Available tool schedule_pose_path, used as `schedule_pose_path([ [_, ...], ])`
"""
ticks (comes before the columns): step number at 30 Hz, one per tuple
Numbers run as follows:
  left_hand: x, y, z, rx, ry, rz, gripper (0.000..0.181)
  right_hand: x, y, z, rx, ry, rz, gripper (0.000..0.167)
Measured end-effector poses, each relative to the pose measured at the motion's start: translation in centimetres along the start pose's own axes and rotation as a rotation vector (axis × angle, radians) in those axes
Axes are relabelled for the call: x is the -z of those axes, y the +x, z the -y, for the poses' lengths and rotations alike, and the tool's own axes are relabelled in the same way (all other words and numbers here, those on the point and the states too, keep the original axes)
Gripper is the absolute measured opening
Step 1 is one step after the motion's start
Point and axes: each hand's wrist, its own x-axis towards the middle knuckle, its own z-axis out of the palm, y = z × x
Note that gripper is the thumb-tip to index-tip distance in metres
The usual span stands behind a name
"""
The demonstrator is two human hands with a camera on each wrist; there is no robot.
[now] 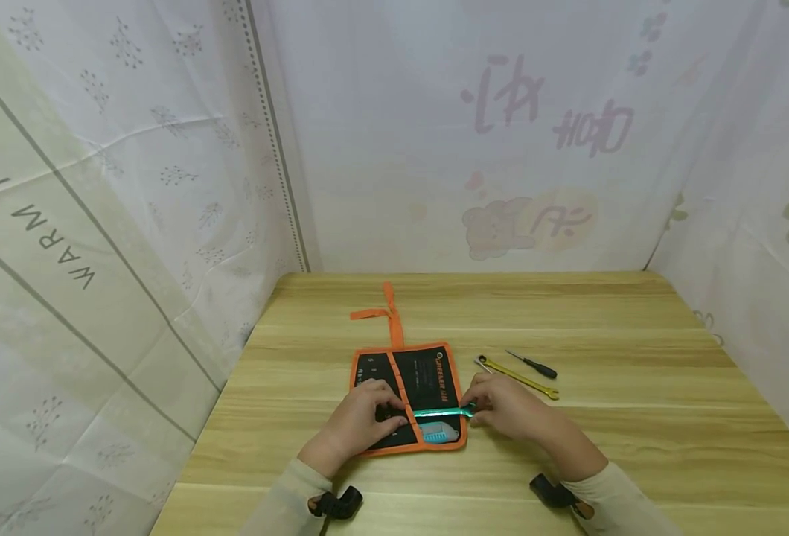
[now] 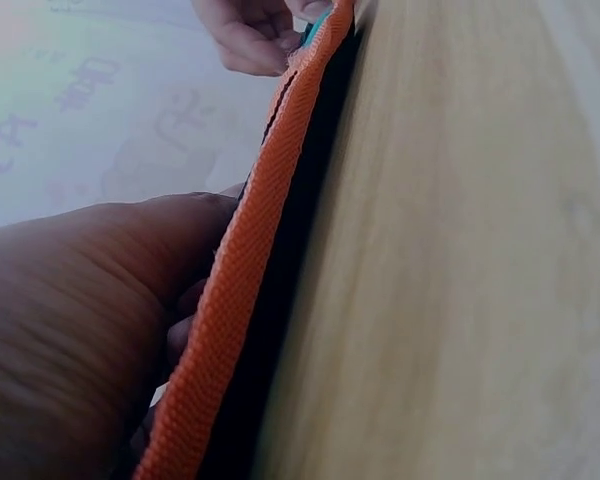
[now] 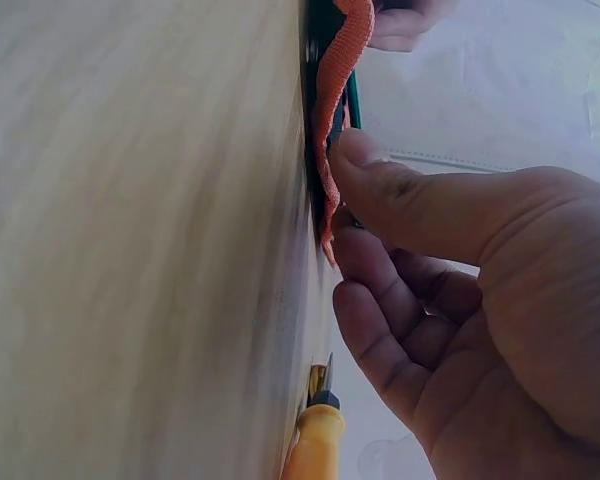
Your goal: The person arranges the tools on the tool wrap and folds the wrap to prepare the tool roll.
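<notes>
A black tool pouch with orange trim [image 1: 423, 372] lies unfolded on the table. My left hand [image 1: 361, 418] pinches the orange edge of its pocket strip between thumb and fingers. A shiny green wrench [image 1: 440, 412] lies across the right panel, its left end at the pocket edge, where I cannot tell how far it reaches in. At the pouch's right border, my right hand [image 1: 505, 406] pinches the wrench's other end between thumb and fingertips. Below the wrench, a light-blue utility knife [image 1: 439, 432] sits with one end in a pocket. In the right wrist view, the right thumb [image 3: 410, 195] is beside the orange trim.
Right of the pouch lie a yellow wrench [image 1: 518, 377] and a black-handled screwdriver [image 1: 534, 363]. A yellow-handled tool with a metal tip [image 3: 318, 435] shows below the right hand in the right wrist view. Orange tie straps [image 1: 394, 320] stretch toward the table's back edge; patterned curtains surround the table.
</notes>
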Motion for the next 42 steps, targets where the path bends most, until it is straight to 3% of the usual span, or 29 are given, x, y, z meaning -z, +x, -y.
schedule_pose_path([
  [11,-0.2,0.1,0.1,0.014,-0.002,0.001,0.012,0.1,0.3,0.7,0.025,0.025,0.030,0.024],
  [42,-0.4,0.2,0.1,-0.001,0.011,-0.009,0.010,-1.3,2.5,2.7,0.139,-0.146,0.070,0.023],
])
